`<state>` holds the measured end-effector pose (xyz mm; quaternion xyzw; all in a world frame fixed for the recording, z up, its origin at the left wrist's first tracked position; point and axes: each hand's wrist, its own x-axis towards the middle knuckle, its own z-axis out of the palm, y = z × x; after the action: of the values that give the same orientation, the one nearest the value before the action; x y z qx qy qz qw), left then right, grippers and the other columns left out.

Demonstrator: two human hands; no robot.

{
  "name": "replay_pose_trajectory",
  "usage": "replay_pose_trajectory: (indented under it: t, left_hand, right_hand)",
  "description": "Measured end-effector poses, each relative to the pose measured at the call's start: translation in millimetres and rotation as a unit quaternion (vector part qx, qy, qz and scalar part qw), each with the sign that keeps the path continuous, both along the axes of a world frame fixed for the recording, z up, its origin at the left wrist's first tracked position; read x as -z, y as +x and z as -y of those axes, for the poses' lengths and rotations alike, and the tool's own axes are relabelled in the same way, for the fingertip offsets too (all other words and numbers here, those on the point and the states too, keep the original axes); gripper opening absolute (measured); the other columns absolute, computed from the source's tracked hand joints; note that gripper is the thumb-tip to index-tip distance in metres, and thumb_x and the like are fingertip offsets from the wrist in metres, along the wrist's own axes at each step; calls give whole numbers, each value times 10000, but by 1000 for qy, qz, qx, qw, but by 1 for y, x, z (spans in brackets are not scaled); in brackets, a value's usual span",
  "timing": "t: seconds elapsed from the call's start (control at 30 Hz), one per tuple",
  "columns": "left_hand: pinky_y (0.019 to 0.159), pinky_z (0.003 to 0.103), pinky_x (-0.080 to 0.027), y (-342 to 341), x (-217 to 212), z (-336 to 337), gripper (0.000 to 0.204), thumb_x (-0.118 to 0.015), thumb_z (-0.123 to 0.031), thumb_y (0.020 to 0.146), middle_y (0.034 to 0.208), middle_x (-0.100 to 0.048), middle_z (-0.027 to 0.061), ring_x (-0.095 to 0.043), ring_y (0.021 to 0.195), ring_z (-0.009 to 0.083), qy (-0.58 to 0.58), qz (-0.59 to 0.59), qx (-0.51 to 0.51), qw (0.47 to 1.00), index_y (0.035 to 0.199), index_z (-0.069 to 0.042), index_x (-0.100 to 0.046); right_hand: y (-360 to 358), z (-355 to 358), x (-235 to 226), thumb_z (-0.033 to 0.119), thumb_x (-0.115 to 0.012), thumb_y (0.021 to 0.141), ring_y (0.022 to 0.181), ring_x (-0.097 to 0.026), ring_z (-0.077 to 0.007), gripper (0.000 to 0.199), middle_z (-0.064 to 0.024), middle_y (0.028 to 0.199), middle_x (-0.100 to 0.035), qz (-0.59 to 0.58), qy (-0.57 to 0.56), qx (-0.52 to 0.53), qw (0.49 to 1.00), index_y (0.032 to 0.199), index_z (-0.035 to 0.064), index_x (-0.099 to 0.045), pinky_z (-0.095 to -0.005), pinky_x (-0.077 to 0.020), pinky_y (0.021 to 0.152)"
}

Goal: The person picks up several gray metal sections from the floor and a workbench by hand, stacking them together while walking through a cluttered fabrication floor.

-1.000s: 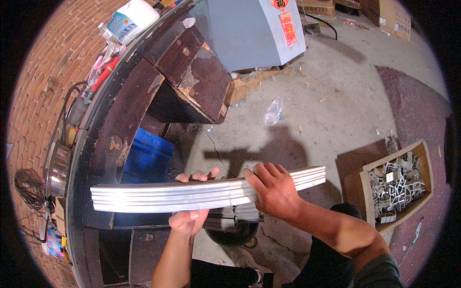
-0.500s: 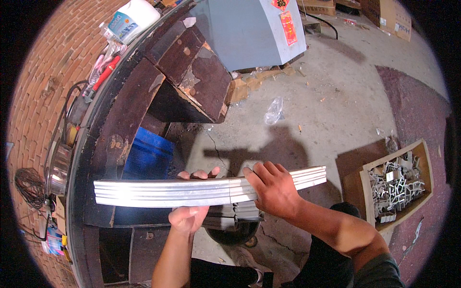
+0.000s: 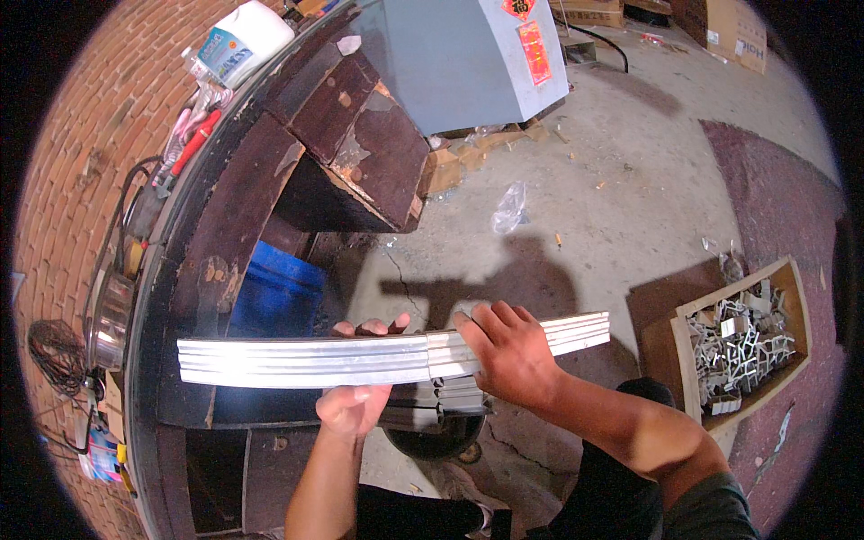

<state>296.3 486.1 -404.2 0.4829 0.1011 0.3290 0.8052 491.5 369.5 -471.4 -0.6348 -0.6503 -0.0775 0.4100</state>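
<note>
A long ribbed silver metal profile (image 3: 270, 362) stretches across in front of me, held level in both hands. A seam crosses it near the middle, so it may be two pieces end to end. My left hand (image 3: 355, 405) grips it from below, left of the seam, thumb on the near side and fingertips over the far edge. Just right of the seam, my right hand (image 3: 508, 355) is wrapped over the top. Below the profile, more metal profiles (image 3: 463, 396) lie over a dark round seat or stand (image 3: 436, 436), partly hidden.
At right a cardboard box (image 3: 686, 369) holds many small cut metal pieces (image 3: 738, 346). A dark worn desk (image 3: 225, 243) curves along the left, with a white jug (image 3: 256, 40) and red-handled tool (image 3: 196, 142) on top. A blue bin (image 3: 279, 288) and grey cabinet (image 3: 459, 63) stand beyond.
The view has shifted slightly. Both hands keep the same grip on the profile, which has hardly moved.
</note>
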Motion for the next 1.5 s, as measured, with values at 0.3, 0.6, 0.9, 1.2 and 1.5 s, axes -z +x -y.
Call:
replay_pose_trajectory:
  t: [0.3,0.6,0.9,1.2,1.5]
  left_hand:
    - [1210,591,-188,-1,0,-1,711,-696,-128,633,1305,-544,90,-336,1427,428,14,6,13,1000,1315,-183,-502]
    - [1214,587,-182,-5,-3,1,712,-695,-124,628,1307,-547,99,-340,1425,425,7,10,8,1000,1311,-170,-500]
    - [1226,575,-160,-6,-4,1,732,-690,-127,606,1277,-549,106,-375,1399,396,18,13,9,1000,1312,-164,-499]
    - [1225,575,-165,-9,-5,0,717,-698,-129,620,1285,-552,103,-371,1403,398,3,13,6,1000,1308,-169,-501]
    - [1213,578,-178,-11,-5,-2,706,-697,-135,628,1291,-551,103,-366,1396,419,17,6,4,1000,1306,-178,-507]
  right_hand:
    - [0,0,1,77,-755,543,940,-594,-313,688,-108,1054,-582,-2,8,2,1000,1211,62,-588,-430,-503,781]
    - [-3,2,-8,92,-694,659,926,-575,-300,543,-101,1012,-547,1,6,1,1000,1183,44,-561,-434,-494,793]
    - [-5,-1,-3,75,-744,572,926,-597,-304,670,-102,1036,-582,2,11,0,1000,1223,62,-589,-428,-507,768]
    - [-8,-2,-3,90,-764,559,968,-601,-313,708,-116,1077,-584,6,6,-3,1000,1242,61,-578,-436,-511,795]
    - [-9,-3,-4,101,-785,522,952,-590,-311,753,-109,1060,-571,6,1,-9,1000,1244,62,-574,-431,-507,797]
